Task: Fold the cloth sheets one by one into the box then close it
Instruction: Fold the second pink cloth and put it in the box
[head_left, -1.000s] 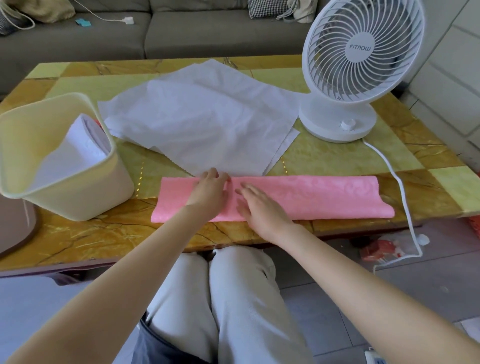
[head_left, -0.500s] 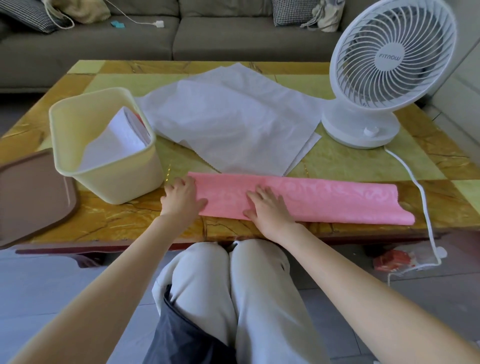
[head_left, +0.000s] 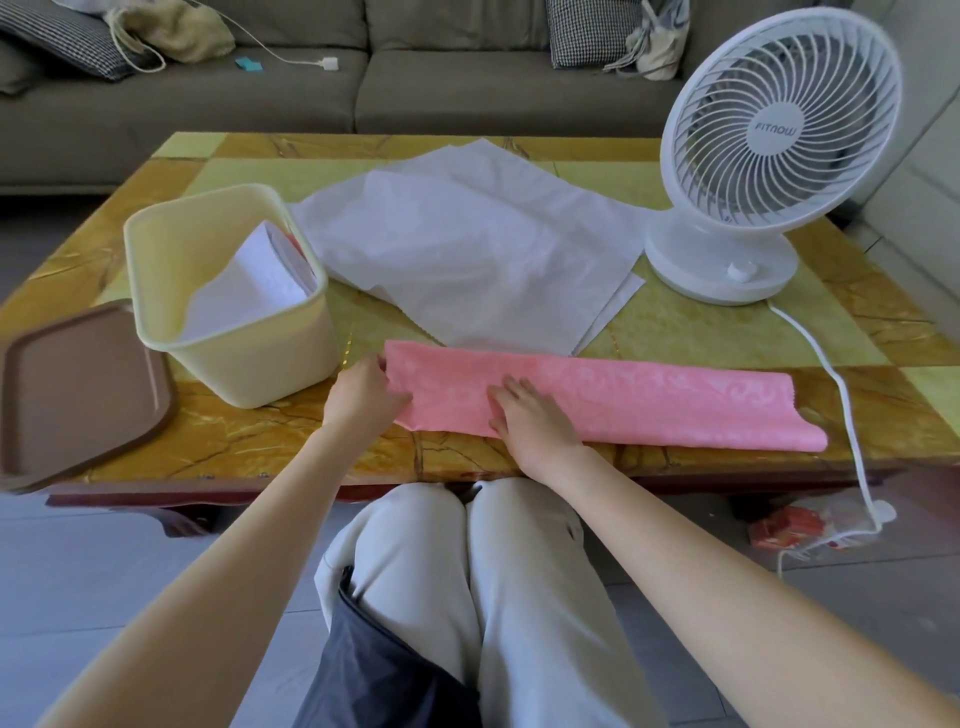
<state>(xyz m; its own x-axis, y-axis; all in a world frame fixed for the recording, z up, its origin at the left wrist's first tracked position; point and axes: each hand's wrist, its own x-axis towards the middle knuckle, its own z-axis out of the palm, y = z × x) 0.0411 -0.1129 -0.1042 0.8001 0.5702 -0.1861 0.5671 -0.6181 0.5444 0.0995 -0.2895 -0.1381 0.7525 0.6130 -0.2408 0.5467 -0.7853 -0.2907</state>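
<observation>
In the head view, the pink cloth (head_left: 675, 405) lies folded into a long strip along the near edge of the desk (head_left: 727, 332), with its long axis running sideways. Its left end is pinched in the left grip (head_left: 363, 397), whose fingers are curled round it. The right grip (head_left: 530, 421) is pressed flat on the strip with fingers straight, just right of the left one, and most of the length stretches away to its right. The open cream box (head_left: 234, 374), a folded white sheet (head_left: 249, 280) inside, stands just left of and beyond the left grip, so the next fold is judged to run along the strip, with the free far end nearer the right grip.
</observation>
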